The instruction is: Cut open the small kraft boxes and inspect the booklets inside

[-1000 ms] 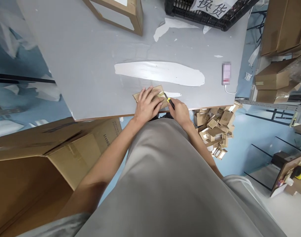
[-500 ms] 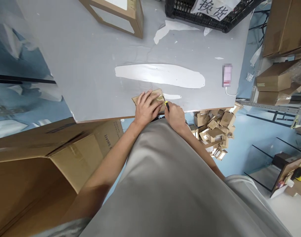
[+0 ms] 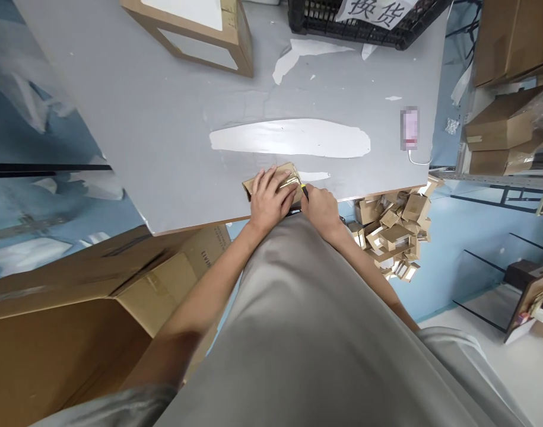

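A small flat cardboard package (image 3: 283,175) with shiny tape across it lies at the near edge of the grey table (image 3: 164,130). My left hand (image 3: 267,200) lies flat on top of it, fingers spread, pressing it down. My right hand (image 3: 321,209) is closed round a yellow and black utility knife (image 3: 304,191), whose tip touches the package's right near side. Most of the knife is hidden in the fist.
A long white patch (image 3: 293,137) marks the table beyond the package. A cardboard frame box (image 3: 195,29) and a black crate (image 3: 364,21) stand at the far edge, a phone (image 3: 409,127) at the right. Small boxes (image 3: 391,228) are piled on the floor right, large cartons (image 3: 75,308) left.
My right hand has drawn the knife back toward me along the package, so less of the knife shows. My left hand has stayed on the package.
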Available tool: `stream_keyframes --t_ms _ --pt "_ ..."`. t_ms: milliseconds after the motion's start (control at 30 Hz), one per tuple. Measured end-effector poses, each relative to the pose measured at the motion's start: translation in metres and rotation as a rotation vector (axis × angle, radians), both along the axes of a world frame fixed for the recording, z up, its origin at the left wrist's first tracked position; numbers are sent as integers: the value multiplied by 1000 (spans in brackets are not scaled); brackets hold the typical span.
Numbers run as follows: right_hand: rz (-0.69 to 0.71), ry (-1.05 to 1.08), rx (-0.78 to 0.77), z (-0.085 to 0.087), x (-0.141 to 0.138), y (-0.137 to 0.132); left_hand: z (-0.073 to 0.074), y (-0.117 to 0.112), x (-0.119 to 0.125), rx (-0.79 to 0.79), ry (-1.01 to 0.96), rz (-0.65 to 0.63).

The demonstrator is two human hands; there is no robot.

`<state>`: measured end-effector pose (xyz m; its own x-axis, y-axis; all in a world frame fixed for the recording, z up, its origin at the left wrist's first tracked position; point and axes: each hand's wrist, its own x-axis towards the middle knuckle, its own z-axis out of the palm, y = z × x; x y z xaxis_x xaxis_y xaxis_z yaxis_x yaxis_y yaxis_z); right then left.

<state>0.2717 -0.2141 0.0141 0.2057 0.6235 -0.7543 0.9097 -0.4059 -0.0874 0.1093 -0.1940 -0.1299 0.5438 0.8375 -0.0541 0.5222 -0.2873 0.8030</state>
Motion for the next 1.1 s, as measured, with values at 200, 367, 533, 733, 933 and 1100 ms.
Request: stream_keyframes --t_ms 200,367,533,733,933,1100 --pt "-27 -13 -38 10 -5 -4 -2 -4 -1 62 43 -27" --pt "-27 22 -96 24 1 -12 -3 -9 -4 62 76 -6" --pt "-4 79 -58 20 9 -15 -3 -11 -7 78 119 9" --pt "2 138 -22 -1 17 -8 -3 -13 -9 59 147 19" --pt "-2 163 -32 -2 21 -7 -3 -13 -10 39 152 20" --pt "3 170 -33 -1 21 -7 -3 -12 -11 51 172 20"
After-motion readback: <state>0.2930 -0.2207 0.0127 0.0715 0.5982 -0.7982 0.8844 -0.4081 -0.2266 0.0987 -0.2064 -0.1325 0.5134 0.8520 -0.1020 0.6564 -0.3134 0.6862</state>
